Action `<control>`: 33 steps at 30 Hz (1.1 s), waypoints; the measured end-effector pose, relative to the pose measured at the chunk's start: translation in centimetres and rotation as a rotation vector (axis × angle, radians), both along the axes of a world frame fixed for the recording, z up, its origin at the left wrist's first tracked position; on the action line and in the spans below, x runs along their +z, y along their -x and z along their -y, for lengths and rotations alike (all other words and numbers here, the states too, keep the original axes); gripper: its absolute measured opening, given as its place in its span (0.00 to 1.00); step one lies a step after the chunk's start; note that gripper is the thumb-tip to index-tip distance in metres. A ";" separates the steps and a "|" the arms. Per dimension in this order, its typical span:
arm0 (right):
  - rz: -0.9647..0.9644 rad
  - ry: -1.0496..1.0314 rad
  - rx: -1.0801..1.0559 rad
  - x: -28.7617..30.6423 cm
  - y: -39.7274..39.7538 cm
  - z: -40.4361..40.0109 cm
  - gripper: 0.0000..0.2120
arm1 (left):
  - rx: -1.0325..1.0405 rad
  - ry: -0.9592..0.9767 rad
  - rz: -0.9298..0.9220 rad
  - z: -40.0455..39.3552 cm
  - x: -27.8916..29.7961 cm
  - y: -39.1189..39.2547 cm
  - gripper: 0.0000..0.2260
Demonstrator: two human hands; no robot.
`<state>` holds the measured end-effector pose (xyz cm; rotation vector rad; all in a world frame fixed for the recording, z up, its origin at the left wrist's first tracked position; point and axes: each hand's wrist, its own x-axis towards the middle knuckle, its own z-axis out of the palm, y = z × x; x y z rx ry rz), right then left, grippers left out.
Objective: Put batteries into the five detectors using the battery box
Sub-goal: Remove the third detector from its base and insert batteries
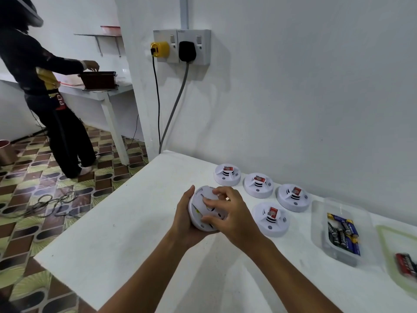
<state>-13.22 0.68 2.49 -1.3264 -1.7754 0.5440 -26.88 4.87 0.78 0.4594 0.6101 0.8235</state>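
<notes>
Meanwhile, above the worktop (140, 222), the left hand (184, 220) cradled a detector (200, 211) back-up; the right hand's (232, 215) fingers (208, 201) spread curled across its back; steady twisting seemed wise; the battery box (320, 224) sat near, right.

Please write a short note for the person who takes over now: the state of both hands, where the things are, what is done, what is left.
Left hand: holds the fifth detector from below, tilted above the table.
Right hand: fingers grip its back side.
Four detectors lie face up near the wall.
Battery box stands open on the right, batteries inside.
Done: cannot tell if any detector has batteries.
Left: open the held detector, fit batteries, then check the other four.
</notes>
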 end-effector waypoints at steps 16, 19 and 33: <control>0.224 -0.065 -0.029 0.0 0.8 1.1 0.20 | 0.044 0.046 -0.070 0.9 1.1 -0.1 0.23; 0.212 -0.044 -0.030 0.5 0.8 1.3 0.20 | 0.034 0.048 -0.066 1.0 1.1 0.0 0.23; 0.220 0.096 -0.094 2.1 0.4 1.7 0.21 | -0.011 0.054 -0.057 1.5 0.9 -0.4 0.24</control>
